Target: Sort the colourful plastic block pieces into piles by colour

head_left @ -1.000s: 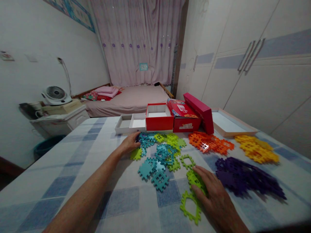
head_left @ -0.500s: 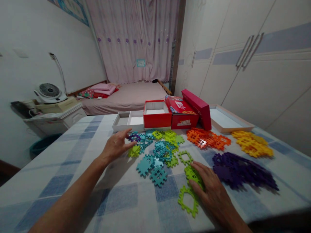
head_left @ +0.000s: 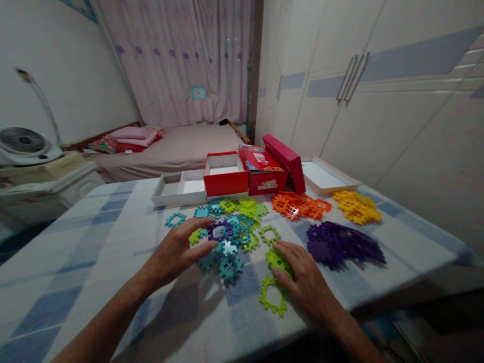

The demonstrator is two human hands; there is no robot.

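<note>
My left hand (head_left: 181, 252) is over the left of the teal heap, thumb and fingers closed around a dark purple toothed frame piece (head_left: 220, 230). Beneath and beside it lie several teal notched pieces (head_left: 230, 267). A teal frame piece (head_left: 175, 219) lies behind that hand, and a lime piece (head_left: 194, 236) shows by its fingers. My right hand (head_left: 300, 275) has its thumb and fingers around a small stack of lime-green notched pieces (head_left: 278, 261), partly hidden by the fingers. A lime frame piece (head_left: 273, 297) lies nearer me, and another lime frame piece (head_left: 269, 235) lies just beyond the fingertips.
To the right are a purple pile (head_left: 344, 245), an orange pile (head_left: 300, 205) and a yellow pile (head_left: 357, 206). Along the back stand a white divided tray (head_left: 166, 200), an open red box (head_left: 226, 185), a second red box (head_left: 268, 181), a leaning red lid (head_left: 285, 161) and a shallow tray (head_left: 328, 190).
My left hand has moved right and nearer with the purple frame piece, over the teal heap. The view has turned right. My right hand stays on the lime pieces.
</note>
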